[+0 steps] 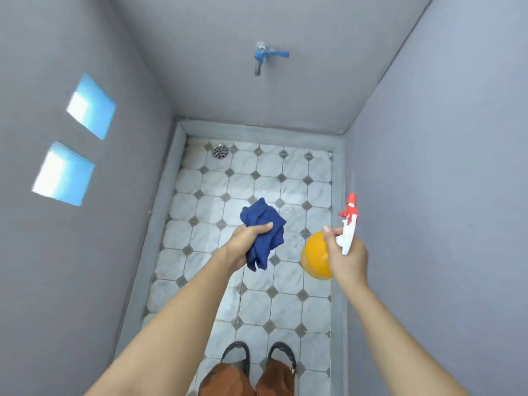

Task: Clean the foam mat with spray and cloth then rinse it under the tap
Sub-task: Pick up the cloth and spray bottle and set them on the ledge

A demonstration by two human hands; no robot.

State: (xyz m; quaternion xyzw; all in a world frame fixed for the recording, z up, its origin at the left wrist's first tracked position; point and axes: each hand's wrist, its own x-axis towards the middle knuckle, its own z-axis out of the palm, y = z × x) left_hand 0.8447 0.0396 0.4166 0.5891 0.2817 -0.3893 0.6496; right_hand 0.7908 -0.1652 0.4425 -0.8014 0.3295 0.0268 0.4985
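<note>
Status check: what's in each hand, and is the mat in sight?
Left hand grips blue cloth. Right hand holds orange spray bottle. Foam mat not in view. Tap on far wall, floor path unobstructed.

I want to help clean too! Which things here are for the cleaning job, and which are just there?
For the job:
blue cloth, gripped by the left hand
orange spray bottle, held by the right hand
tap on the far wall
The foam mat is not in view.

Just there:
floor drain
black sandals
two wall openings
</note>
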